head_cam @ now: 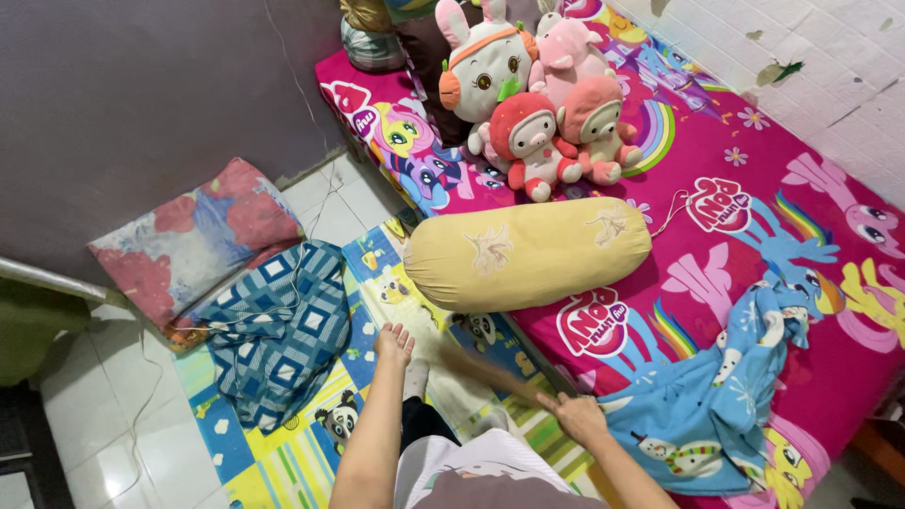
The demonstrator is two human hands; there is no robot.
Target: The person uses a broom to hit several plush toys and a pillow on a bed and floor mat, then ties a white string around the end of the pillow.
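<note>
My left hand [393, 343] is stretched forward with its fingers apart, over the colourful floor mat [273, 462], and holds nothing. My right hand [575, 417] is at the near edge of the mattress with the pink cartoon sheet [754, 170]. It is closed around a thin brown stick [485, 372], blurred by motion, that points left over the mat. A light blue printed blanket [716, 415] lies crumpled just right of that hand. A long yellow bolster [528, 253] lies across the mattress edge ahead of both hands.
Several plush toys [537, 94] sit at the head of the mattress. A blue checked cloth [278, 330] and a flowered pillow [189, 240] lie on the floor to the left, by the grey wall. A thin white cable runs over the tiles.
</note>
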